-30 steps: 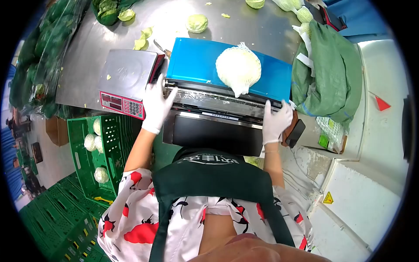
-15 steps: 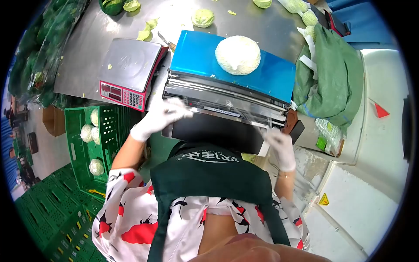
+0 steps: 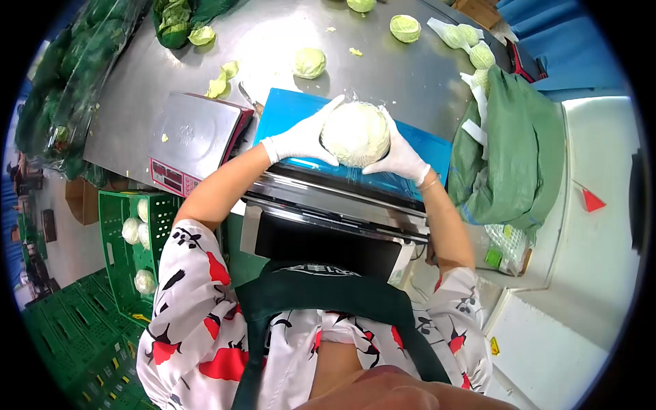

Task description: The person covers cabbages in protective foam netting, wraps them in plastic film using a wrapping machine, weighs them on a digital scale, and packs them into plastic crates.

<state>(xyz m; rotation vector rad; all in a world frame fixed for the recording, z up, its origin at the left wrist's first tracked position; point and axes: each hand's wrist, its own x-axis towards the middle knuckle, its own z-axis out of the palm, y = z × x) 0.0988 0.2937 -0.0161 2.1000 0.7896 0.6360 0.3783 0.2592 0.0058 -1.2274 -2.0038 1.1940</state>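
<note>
Both gloved hands hold one pale cabbage (image 3: 355, 134) above the blue top (image 3: 281, 109) of the wrapping machine. On the cabbage's left side, my left hand (image 3: 309, 137) curves round it with the thumb and fingers. From the right, my right hand (image 3: 402, 152) is wrapped round the opposite side. Clear film seems to cling to the cabbage, with loose bits at its top and bottom edges. The machine's metal rollers (image 3: 335, 198) and black front plate (image 3: 321, 246) lie nearer to my body.
A scale (image 3: 195, 137) stands left of the machine. Loose cabbages (image 3: 309, 63) lie behind it on the metal table (image 3: 130, 123). A green sack (image 3: 523, 150) is at the right. Lower left, a green crate (image 3: 117, 256) holds several wrapped cabbages.
Both hands have moved from the machine's front edge up to the cabbage and taken hold of it. The film stretched between them earlier now appears to be on the cabbage.
</note>
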